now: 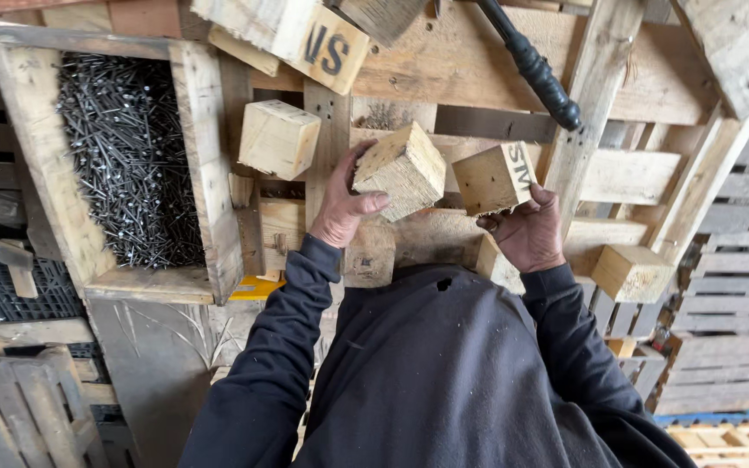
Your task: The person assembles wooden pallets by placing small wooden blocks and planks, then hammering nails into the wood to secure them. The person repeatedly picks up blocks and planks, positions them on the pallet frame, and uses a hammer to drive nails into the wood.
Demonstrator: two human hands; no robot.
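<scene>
My left hand (344,204) grips a pale wooden block (402,170), held tilted above a wooden pallet (626,178). Just to its right, my right hand (526,232) holds a second wooden block (494,178) with dark stencilled marks on one face. The two blocks sit close together, a small gap between them. Another wooden block (279,139) rests on the pallet just left of my left hand. Both arms wear dark sleeves.
A wooden box full of loose nails (127,156) stands at the left. More blocks lie about: one at the right (630,273), one stencilled at the top (327,48). A black tool handle (535,69) hangs from above. Stacked pallets (734,286) fill the right side.
</scene>
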